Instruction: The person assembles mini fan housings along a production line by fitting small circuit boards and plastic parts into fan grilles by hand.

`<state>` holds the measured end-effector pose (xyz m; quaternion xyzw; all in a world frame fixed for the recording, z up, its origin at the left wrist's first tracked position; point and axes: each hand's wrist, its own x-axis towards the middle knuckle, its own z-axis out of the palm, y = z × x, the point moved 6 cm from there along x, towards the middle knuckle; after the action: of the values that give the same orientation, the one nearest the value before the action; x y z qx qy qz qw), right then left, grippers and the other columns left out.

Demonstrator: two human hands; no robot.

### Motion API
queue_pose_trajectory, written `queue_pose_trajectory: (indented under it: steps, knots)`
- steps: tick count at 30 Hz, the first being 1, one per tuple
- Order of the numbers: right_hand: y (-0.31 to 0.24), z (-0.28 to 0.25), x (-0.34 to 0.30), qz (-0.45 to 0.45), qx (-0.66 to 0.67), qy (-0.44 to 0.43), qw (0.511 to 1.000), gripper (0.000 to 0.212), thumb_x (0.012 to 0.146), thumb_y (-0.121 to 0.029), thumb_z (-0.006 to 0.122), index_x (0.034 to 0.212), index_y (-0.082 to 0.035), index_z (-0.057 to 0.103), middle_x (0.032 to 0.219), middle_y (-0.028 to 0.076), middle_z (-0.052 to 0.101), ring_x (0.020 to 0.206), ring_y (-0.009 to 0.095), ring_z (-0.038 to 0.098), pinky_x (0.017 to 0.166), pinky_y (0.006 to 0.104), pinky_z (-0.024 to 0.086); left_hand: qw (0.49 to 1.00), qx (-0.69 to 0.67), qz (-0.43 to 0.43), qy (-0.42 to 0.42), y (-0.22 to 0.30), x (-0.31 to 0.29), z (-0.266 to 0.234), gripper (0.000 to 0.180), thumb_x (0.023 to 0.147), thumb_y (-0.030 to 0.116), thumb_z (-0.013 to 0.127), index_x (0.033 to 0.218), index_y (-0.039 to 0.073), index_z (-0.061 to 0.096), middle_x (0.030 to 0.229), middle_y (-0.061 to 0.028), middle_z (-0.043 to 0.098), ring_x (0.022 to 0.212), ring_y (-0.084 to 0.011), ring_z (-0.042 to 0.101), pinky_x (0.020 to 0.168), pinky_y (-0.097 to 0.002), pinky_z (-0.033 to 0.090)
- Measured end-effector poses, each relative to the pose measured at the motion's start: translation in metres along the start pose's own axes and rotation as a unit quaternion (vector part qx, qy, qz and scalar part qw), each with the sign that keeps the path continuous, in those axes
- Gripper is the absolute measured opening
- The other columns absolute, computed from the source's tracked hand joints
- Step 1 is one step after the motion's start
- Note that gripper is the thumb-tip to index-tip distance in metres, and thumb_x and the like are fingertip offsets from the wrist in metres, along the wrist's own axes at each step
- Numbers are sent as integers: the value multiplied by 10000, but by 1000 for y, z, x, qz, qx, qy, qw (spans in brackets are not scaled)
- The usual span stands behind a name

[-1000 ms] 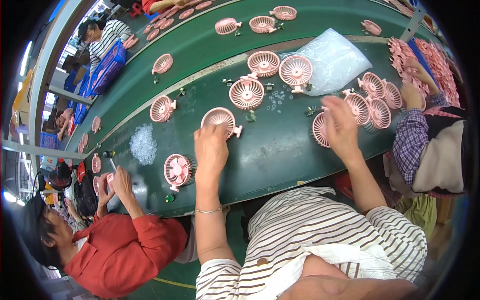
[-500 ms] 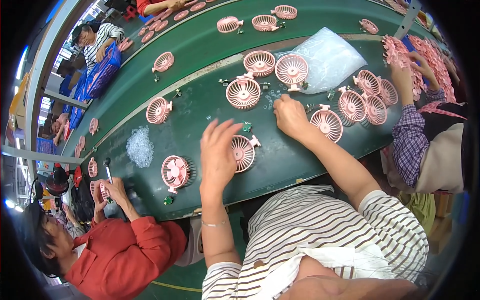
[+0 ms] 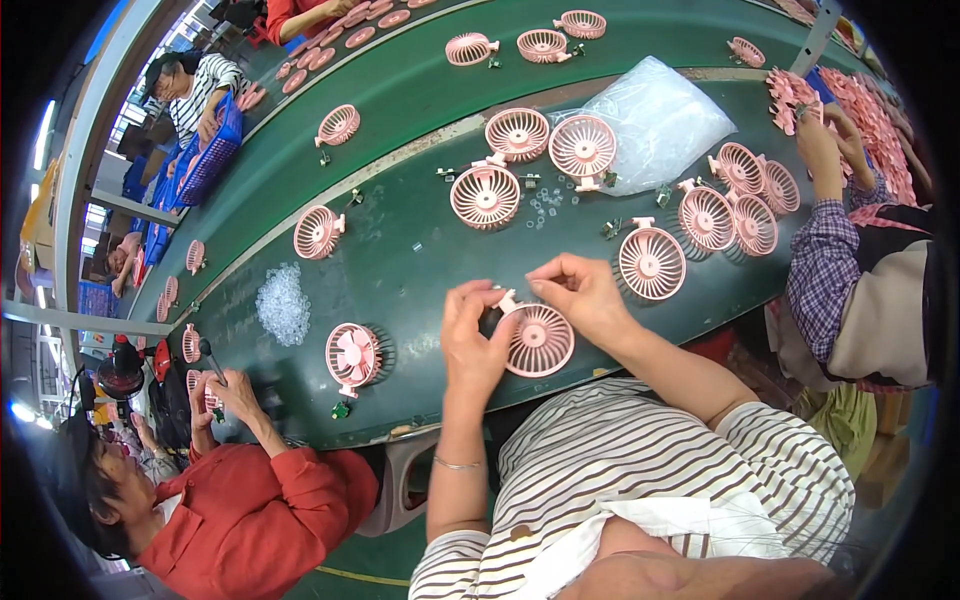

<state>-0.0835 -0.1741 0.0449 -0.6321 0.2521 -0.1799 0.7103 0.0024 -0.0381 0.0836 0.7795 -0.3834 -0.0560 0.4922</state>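
My left hand [image 3: 472, 345] grips a round pink fan housing [image 3: 541, 342] near its neck, close to the table's front edge. The housing's ribbed face is turned up. Right beside that neck, my right hand [image 3: 590, 302] is pinched, thumb against forefinger. Whatever lies between its fingertips is too small to make out. Beyond my hands are scattered small clear plastic pieces [image 3: 545, 205]. To the right of my right hand lies another pink fan housing [image 3: 652, 262], with a small circuit board [image 3: 612, 229] by its neck.
A pile of clear pieces [image 3: 283, 303] and a housing with fan blades [image 3: 353, 354] lie left. A clear plastic bag [image 3: 655, 120] sits at the back. Behind runs a green conveyor [image 3: 400, 115] carrying more housings. Co-workers flank me, one in a red sleeve [image 3: 310, 475], handling parts.
My left hand has closed on the fan housing, which has shifted right and nearer to me. My right hand has come from the scattered clear pieces to the housing's neck.
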Motion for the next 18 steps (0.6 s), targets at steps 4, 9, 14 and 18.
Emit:
queue_pose_trajectory:
  steps: [4,9,14,18]
  knots:
    - [-2,4,-5,-30,35,21,999,119,832,-45,650,925,30,653,816,66,675,725,77,622,649,224,520,965,-188,-177,50,-15,-30,31,334,769,-20,691,1090,4,602,1078,-120,567,989,-164,605,829,-261,505]
    - [21,-3,0,-15,100,16,995,95,846,-21,641,925,29,651,822,48,660,738,69,608,663,206,503,938,-324,-98,72,-5,-34,40,333,830,-33,619,1160,-33,566,1108,-95,542,1023,-157,571,876,-262,477]
    - [23,-2,1,-14,130,31,991,90,835,-31,657,896,35,661,786,49,665,681,49,585,595,200,483,932,-341,-63,105,-9,-35,43,300,866,-12,591,1162,-41,553,1092,-98,563,980,-141,578,833,-248,482]
    - [21,-3,0,-47,81,53,994,82,835,-31,660,899,20,664,789,33,661,681,43,576,599,191,476,923,-342,-100,148,-11,-37,45,247,885,14,599,1122,-35,549,978,-83,609,854,-114,596,759,-237,496]
